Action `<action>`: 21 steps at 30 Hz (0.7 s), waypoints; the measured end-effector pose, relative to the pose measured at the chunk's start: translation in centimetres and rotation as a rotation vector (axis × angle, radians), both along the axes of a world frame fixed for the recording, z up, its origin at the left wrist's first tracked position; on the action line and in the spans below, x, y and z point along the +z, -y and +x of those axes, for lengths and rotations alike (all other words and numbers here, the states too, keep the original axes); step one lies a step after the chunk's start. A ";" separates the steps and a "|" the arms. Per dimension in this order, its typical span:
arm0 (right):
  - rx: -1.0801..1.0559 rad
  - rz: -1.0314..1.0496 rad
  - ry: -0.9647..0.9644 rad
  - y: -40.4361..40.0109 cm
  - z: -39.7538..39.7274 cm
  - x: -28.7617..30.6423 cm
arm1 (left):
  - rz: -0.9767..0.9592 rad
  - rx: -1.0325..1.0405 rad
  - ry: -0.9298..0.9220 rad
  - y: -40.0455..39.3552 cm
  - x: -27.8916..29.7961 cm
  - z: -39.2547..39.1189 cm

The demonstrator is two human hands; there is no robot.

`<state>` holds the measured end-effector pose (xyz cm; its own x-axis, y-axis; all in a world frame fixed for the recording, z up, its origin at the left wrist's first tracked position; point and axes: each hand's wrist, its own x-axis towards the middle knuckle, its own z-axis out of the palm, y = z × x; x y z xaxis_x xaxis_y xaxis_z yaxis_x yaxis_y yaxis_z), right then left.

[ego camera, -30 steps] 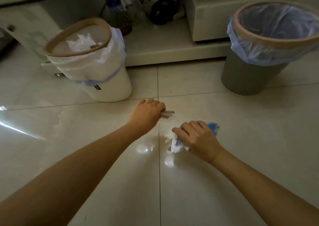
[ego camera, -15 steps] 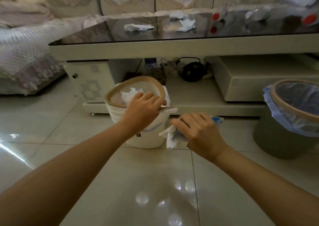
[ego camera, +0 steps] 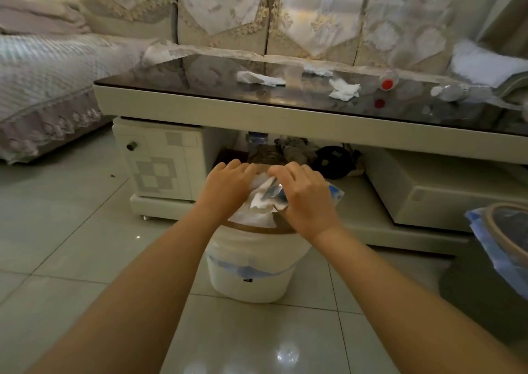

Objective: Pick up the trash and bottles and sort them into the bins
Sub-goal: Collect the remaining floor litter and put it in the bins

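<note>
From the head camera, I saw that both hands had risen from the floor tiles, where they were gathering scraps a second before, and now hung together right over the mouth of the white bin (ego camera: 251,262). My left hand (ego camera: 225,186) had its fingers spread and loosening; whether it still kept the thin strip it had carried up, I could not tell, since the hand hid it. My right hand (ego camera: 307,196) was still curled around the crumpled tissue and blue wrapper (ego camera: 267,198), which sat just above the paper already in the bin. I judged the drop was about to happen, so this floor load was nearly sorted.

Farther back, more tissues (ego camera: 258,79) and red-capped bottles (ego camera: 388,83) still lay on the table (ego camera: 257,113). The blue-lined bin (ego camera: 497,231) waited at the right edge, probably for those bottles.
</note>
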<state>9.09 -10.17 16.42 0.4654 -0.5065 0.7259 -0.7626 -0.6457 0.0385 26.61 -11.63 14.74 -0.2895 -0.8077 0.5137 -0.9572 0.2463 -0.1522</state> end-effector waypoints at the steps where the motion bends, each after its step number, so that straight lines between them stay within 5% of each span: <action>1: 0.021 0.053 0.012 0.4 0.7 -0.7 | 0.021 0.010 -0.031 0.2 -0.3 0.5; 13: -0.080 0.898 -0.418 3.0 2.8 -3.3 | 0.317 -0.030 0.097 1.4 -1.8 1.1; 21: -0.145 0.672 -0.419 1.3 -0.2 -3.5 | 0.245 -0.080 0.025 0.3 -1.0 -0.2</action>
<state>8.86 -11.51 12.95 0.5274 -0.8493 0.0243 -0.8491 -0.5278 -0.0214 26.41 -11.96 13.74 -0.3679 -0.8811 0.2971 -0.9297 0.3538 -0.1018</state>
